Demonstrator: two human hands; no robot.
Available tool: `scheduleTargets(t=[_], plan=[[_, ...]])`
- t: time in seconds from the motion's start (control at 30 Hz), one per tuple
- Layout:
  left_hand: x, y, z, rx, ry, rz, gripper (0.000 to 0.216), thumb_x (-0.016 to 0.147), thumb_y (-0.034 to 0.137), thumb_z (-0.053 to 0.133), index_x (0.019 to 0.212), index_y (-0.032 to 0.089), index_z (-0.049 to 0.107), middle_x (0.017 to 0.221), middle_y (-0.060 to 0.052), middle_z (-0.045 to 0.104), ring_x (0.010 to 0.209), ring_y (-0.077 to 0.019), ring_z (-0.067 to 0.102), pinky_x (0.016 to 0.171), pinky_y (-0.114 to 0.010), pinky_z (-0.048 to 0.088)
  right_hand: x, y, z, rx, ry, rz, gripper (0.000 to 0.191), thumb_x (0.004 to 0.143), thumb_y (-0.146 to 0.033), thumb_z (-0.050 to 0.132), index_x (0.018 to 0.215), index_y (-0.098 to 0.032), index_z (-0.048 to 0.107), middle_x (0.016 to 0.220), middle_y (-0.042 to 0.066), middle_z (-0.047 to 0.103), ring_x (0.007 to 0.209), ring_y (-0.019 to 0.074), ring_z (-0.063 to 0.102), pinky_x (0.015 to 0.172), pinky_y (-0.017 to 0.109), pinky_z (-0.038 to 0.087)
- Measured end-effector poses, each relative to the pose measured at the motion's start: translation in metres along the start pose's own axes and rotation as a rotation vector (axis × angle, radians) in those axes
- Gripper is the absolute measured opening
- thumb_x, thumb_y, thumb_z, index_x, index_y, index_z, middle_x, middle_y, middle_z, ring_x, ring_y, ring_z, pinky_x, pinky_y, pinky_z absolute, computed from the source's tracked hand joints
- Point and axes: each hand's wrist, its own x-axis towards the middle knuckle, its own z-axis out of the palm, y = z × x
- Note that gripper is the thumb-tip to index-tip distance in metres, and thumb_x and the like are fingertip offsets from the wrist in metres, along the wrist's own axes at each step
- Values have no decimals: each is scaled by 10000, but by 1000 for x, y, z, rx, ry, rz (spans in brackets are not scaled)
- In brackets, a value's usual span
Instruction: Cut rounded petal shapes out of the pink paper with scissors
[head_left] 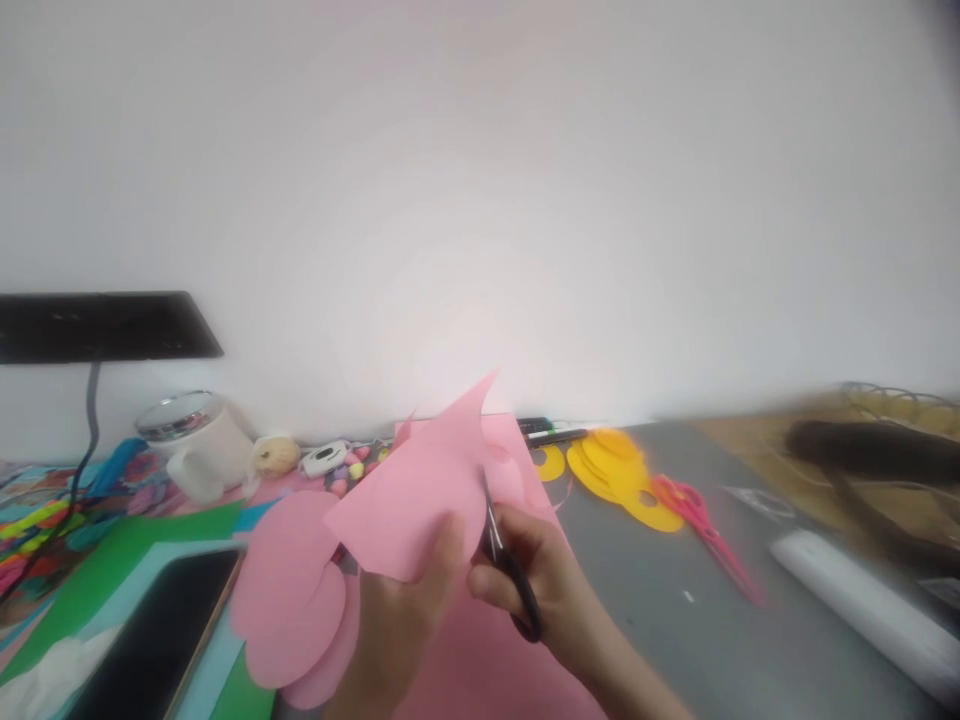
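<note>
My left hand (409, 615) pinches a sheet of pink paper (420, 490), thumb on top, lifted above the table. In my right hand (536, 575) is a pair of black-handled scissors (506, 560), its blades at the curved right edge of that paper. A pointed corner of the sheet sticks up at the top. Beneath both hands lies a larger pink sheet (480, 660). Several cut pink paper rounds (292, 590) lie overlapping just left of my left hand.
Yellow paper pieces (611, 475) and pink scissors (705, 530) lie on the right. A white roll (862, 605) is farther right. On the left are a phone (161, 635), green paper (131, 570) and a lidded white mug (206, 445). A wall stands behind.
</note>
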Motion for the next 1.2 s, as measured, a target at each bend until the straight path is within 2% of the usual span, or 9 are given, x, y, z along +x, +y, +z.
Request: scheduleTargets(t=[0.17,0.37,0.67,0.83,1.2], plan=[[0,5,0,8,11,14,579,676,464,714,1166,177,601,920,-90,667,940,-289,627,921,-488,474,-1,1,0,-13,0,-2,361,709,-402,759,661,-191,470,564,-67,397,509,80,319,451,199,278],[0,10,-1,14,-13,21,540,685,439,708,1144,171,616,988,-108,684,1010,-315,626,903,-466,492,-1,0,1,-19,14,1,353,680,-395,783,656,-185,500,575,-62,422,515,83,336,459,203,292],[3,6,-4,55,-20,64,623,673,391,730,1233,192,542,1097,-114,658,1123,-332,564,983,-504,418,-2,3,0,-56,22,34,318,688,-386,760,651,-186,515,582,-59,444,520,89,359,472,215,312],[4,5,-5,72,6,86,627,690,418,698,1242,192,507,1158,-120,624,1107,-327,567,972,-513,415,-1,2,0,-68,24,35,324,678,-402,761,639,-182,527,572,-61,436,512,87,352,469,217,306],[4,3,-4,33,32,72,562,668,378,720,1170,205,533,1136,-112,615,1137,-340,533,995,-528,378,-1,-1,3,-73,27,70,278,682,-381,726,650,-195,523,536,-65,426,495,96,375,467,228,330]])
